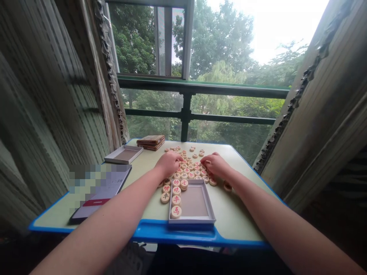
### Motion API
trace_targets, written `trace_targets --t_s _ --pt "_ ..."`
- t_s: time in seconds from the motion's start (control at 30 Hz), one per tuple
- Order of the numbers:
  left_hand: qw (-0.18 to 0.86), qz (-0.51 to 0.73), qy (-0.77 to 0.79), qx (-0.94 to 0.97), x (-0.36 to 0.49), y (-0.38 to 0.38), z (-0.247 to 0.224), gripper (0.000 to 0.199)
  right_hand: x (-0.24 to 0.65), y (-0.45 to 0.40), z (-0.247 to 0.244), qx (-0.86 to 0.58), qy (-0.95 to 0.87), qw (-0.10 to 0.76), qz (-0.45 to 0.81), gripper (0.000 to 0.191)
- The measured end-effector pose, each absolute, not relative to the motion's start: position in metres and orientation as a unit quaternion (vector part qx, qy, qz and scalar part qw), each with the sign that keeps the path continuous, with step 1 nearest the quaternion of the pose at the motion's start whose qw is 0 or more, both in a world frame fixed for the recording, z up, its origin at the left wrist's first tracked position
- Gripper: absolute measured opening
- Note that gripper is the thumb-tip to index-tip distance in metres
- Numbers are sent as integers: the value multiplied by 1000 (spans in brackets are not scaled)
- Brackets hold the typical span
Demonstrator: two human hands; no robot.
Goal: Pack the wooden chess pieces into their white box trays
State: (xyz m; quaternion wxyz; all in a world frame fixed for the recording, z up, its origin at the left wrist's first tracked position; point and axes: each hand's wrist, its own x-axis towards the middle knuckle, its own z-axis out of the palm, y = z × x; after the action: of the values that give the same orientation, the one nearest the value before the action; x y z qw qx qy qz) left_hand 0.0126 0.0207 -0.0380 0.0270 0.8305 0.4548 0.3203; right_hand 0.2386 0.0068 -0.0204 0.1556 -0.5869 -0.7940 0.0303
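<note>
Many round wooden xiangqi pieces (191, 175) with red or black characters lie in a loose cluster on the table. My left hand (169, 163) is at the cluster's left side, its bent fingers apart and touching pieces. Across from it, my right hand (215, 164) has its fingers reaching over the right side of the cluster, also apart. Neither hand visibly lifts a piece. Nearer to me is a shallow open box (212, 206). Several red-marked pieces line its left side, with the horse piece (176, 212) at the near corner. More pieces sit just left of the box.
A box lid or tray (137, 149) lies at the back left, beside stacked brown boards (151, 142). A phone (100, 194) rests on the table's left side. The blue-edged table (241, 225) stands before a railed window, between curtains (312, 95).
</note>
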Motion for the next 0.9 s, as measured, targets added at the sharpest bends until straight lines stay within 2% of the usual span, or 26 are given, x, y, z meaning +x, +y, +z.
trace_targets --t_s 0.27,0.4,0.47,0.6,0.73,0.9 --pt "37 334 451 827 11 17 -36 36 240 -2 -12 -584 -799 140 47 29" --pt "45 349 452 820 11 14 -35 42 239 -6 -11 -563 -795 222 43 17" --pt "45 360 443 820 11 11 -32 38 235 -10 -11 -542 -777 304 103 15" --pt "43 377 399 835 15 1 -26 29 219 -24 -9 -451 -715 426 322 23" --pt "30 378 366 850 19 -5 -22 37 205 -37 -6 -397 -656 456 452 33" --pt "6 405 346 847 18 -4 -22 37 206 -36 -6 -399 -653 458 453 31"
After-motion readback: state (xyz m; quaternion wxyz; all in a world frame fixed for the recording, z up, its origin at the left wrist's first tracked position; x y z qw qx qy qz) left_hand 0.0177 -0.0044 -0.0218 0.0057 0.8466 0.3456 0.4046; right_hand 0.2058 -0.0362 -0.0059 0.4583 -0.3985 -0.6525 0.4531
